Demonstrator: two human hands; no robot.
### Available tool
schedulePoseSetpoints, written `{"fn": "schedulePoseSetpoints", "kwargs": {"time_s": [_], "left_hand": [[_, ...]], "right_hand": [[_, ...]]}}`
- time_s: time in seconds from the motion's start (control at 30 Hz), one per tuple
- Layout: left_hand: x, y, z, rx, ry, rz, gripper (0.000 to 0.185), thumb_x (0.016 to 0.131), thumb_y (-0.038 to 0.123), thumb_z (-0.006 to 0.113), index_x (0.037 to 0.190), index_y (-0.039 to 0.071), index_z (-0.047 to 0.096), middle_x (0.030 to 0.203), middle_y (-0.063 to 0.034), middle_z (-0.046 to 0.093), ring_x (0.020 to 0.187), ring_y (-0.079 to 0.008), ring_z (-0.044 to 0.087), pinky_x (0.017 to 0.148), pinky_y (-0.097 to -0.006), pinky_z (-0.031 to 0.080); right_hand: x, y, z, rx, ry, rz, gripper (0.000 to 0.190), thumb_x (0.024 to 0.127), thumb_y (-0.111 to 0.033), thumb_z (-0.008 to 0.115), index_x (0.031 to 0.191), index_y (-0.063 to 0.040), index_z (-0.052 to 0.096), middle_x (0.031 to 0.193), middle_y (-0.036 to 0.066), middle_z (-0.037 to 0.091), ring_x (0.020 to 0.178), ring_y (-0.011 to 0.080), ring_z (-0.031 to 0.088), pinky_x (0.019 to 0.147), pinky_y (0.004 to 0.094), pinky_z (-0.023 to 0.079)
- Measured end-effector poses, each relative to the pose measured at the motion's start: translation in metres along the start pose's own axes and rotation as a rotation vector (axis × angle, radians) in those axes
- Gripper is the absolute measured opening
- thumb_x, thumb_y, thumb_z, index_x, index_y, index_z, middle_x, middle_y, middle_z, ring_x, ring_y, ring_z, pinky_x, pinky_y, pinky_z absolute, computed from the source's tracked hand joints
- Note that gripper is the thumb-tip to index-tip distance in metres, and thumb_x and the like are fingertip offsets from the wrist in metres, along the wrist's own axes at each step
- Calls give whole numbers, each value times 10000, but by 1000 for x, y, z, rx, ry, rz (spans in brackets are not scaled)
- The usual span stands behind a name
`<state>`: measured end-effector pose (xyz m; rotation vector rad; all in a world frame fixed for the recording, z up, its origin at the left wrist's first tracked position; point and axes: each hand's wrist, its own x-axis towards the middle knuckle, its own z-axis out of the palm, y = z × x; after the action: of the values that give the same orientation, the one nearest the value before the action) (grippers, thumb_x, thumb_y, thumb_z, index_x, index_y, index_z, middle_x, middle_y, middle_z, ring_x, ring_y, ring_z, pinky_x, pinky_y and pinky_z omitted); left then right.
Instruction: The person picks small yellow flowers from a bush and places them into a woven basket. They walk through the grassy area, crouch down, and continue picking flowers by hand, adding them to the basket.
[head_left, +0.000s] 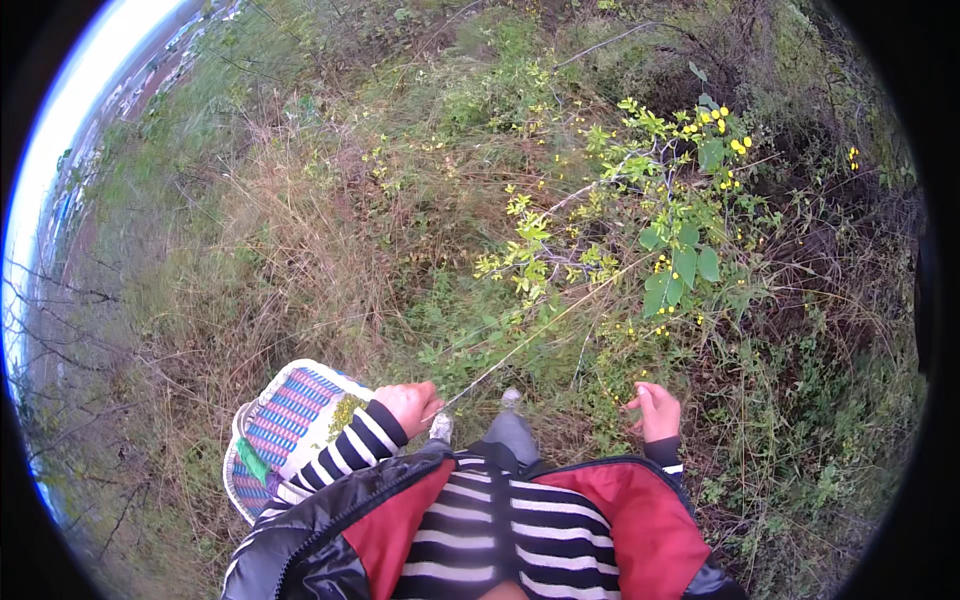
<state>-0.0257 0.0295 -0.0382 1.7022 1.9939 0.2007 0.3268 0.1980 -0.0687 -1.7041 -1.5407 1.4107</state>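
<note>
In the head view my left hand (410, 407) is closed around a thin pale stem (517, 349), which slants up and right towards a bush with small yellow flowers (739, 145). A woven basket (281, 420) with pink, blue and white bands hangs by my left forearm. Inside it lies a small heap of yellow-green pickings (345, 416), along with a green item (253, 461) I cannot make out. My right hand (657, 411) is held low on the right, fingers loosely curled, below the flowering twigs. Whether something small sits between its fingertips is unclear.
Leafy, spiky-looking branches (532, 240) and broad green leaves (684, 266) spread ahead on the right. Dry grass (292, 202) covers the slope on the left. My shoes (442, 427) stand among low weeds. Bare twigs (67, 289) reach in at the far left.
</note>
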Motion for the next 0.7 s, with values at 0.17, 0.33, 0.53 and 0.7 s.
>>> {"fn": "schedulePoseSetpoints", "kwargs": {"time_s": [0.17,0.33,0.53,0.7], "left_hand": [[19,27,4,104,-29,10,282,779,354,511,720,79,500,606,-145,562,561,-320,565,488,-418,446],[23,50,-1,136,-143,-145,232,762,328,564,737,98,575,559,-73,573,535,-247,574,517,-360,446],[32,43,-12,269,-71,-168,208,756,302,582,742,94,577,542,-77,564,528,-248,573,507,-348,443],[30,41,-3,231,-104,-171,217,755,296,584,725,81,583,530,-81,558,498,-241,565,490,-350,442]], "right_hand": [[27,9,-36,11,126,-1,200,842,-150,491,960,-14,579,665,29,595,543,57,543,370,169,388],[64,16,-67,136,259,-136,186,826,-177,528,917,-30,597,644,16,601,465,34,472,397,178,372],[101,6,-74,214,423,-218,163,816,-170,546,912,-53,607,660,9,605,498,31,482,441,180,388],[152,-27,-76,265,523,-726,163,761,-37,580,922,-16,586,859,45,558,674,79,557,599,197,462]]}}
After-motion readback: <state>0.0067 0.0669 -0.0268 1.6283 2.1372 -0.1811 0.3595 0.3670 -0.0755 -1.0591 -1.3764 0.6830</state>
